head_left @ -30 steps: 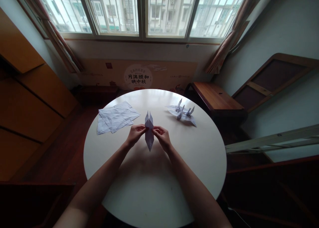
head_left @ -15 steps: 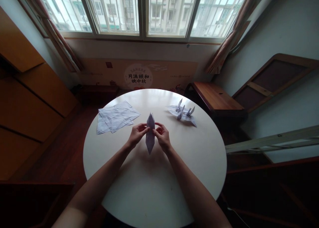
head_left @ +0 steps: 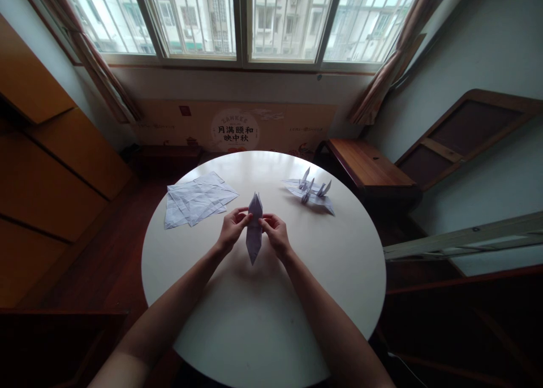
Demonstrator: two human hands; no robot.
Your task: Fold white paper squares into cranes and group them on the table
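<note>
A narrow folded piece of paper (head_left: pixel 254 244), pointed at its lower end and split into two tips at the top, is held upright above the middle of the round white table (head_left: pixel 263 331). My left hand (head_left: pixel 233 228) pinches its left edge, thumb on the near face and fingers behind. On the opposite edge, my right hand (head_left: pixel 275 231) grips it in much the same way, its fingertips partly hidden. Creased paper sheets (head_left: pixel 199 198) lie in an overlapping pile at the left. Several folded paper cranes (head_left: pixel 311 190) rest together on the right.
Beyond the table's right side stands a wooden bench-like piece of furniture (head_left: pixel 369 164). A printed board (head_left: pixel 271 116) leans under the window (head_left: pixel 241 23). Wooden cabinets (head_left: pixel 51 173) line the left wall.
The folded paper has shifted very slightly left, and its top tips sit closer together. My left thumb has moved a little higher on it. The sheets and cranes have stayed put.
</note>
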